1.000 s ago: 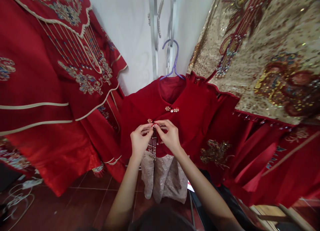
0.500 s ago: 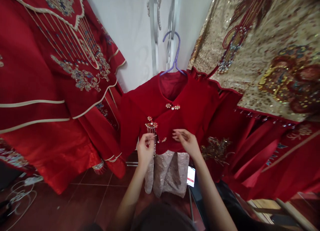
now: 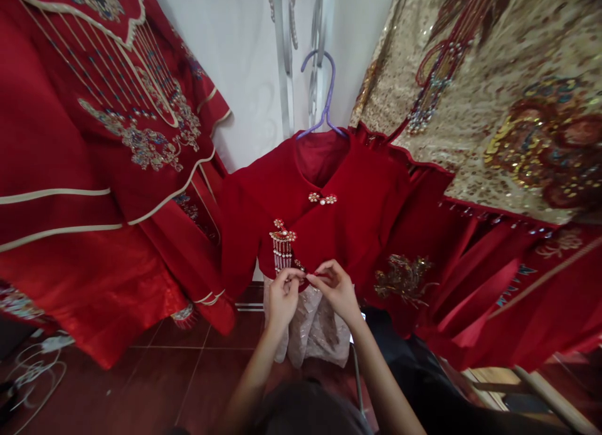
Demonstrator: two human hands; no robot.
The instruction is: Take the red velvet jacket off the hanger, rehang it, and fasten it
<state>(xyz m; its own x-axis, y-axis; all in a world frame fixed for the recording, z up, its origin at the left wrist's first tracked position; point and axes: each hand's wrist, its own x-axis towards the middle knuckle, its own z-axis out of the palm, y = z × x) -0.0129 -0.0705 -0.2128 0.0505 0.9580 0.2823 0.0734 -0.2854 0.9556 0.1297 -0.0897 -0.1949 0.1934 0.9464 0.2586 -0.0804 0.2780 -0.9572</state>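
A short red velvet jacket (image 3: 263, 203) hangs on a purple hanger (image 3: 327, 90). One flower-shaped jewelled clasp (image 3: 322, 199) sits below its neckline, and a brooch with hanging bead strands (image 3: 283, 237) is on the chest. At the jacket's lower front, my left hand (image 3: 283, 302) pinches a small jewelled clasp (image 3: 300, 264), just right of the bead strands. My right hand (image 3: 337, 292) is closed in a pinch at the same clasp, its fingertips meeting the left ones. The fingers hide most of the clasp. Beneath the hem hangs a pale shimmering skirt (image 3: 320, 335).
Red embroidered garments (image 3: 94, 172) hang on the left. A gold sequined garment (image 3: 470, 109) hangs on the right, above red fabric. Behind the hanger is a white metal rack (image 3: 285, 65). White cables (image 3: 40, 366) lie on the tiled floor (image 3: 155, 372) at lower left.
My right hand has moved left and down to meet the left hand at the lower clasp. My left hand has shifted slightly down and right, uncovering the bead strands.
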